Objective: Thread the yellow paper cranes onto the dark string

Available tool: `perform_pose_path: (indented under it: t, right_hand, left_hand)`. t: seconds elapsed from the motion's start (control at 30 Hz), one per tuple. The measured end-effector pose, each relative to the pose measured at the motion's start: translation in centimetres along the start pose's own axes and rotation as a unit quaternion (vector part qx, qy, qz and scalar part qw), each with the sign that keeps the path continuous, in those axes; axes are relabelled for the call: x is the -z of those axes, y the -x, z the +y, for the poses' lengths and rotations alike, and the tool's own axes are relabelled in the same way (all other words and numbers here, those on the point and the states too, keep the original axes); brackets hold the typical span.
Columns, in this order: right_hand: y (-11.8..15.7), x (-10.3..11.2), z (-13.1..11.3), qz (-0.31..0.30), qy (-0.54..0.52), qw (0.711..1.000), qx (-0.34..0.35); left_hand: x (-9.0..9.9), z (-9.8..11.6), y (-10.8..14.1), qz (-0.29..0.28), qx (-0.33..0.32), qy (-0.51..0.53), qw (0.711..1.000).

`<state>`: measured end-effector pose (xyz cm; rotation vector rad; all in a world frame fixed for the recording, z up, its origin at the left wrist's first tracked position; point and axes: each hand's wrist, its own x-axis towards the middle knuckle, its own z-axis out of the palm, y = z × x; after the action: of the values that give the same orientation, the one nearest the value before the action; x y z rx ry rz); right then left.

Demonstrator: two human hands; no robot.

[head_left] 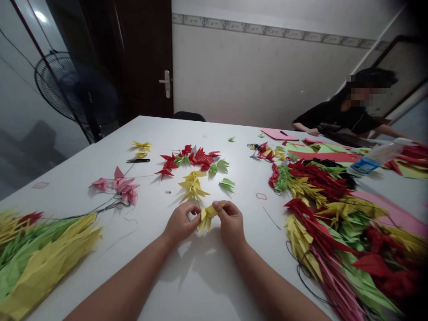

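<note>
White table (pixel 240 178); yellow folded-paper piece (pixel 207 216) held just above it. Left hand (pixel 182 223) and right hand (pixel 232 223) pinch opposite sides, fingertips clamped. Long axis slants upper right to lower left, tips downward.

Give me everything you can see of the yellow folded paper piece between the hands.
The yellow folded paper piece looks like creased paper, with pointed, petal-like flaps hanging downward and a flatter folded part toward its upper right. The left hand pinches its left side; the right hand pinches its upper right end. It appears held above the white table, nearer the camera than the yellow cluster. Fingers hide some folds.
</note>
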<state>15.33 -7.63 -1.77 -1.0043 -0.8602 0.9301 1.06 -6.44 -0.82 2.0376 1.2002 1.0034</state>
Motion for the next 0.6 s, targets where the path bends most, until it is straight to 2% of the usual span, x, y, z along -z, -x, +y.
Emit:
perform_pose_path:
  t: [0.17,0.3,0.43,0.6]
  right_hand:
    - [-0.3,0.2,0.4,0.023,-0.059,0.997,-0.047]
    - [-0.4,0.2,0.4,0.018,-0.08,0.994,-0.076]
    - [-0.4,0.2,-0.1,-0.057,-0.027,0.995,-0.071]
    - [-0.3,0.2,-0.5,-0.17,0.051,0.982,-0.069]
  left_hand:
    - [-0.2,-0.1,-0.1,-0.058,0.061,0.078,0.993]
    - [-0.3,0.0,-0.1,-0.083,0.081,0.107,0.987]
    - [-0.5,-0.4,-0.2,-0.07,0.102,0.151,0.981]
    - [-0.4,-0.7,-0.2,-0.061,0.079,0.191,0.977]
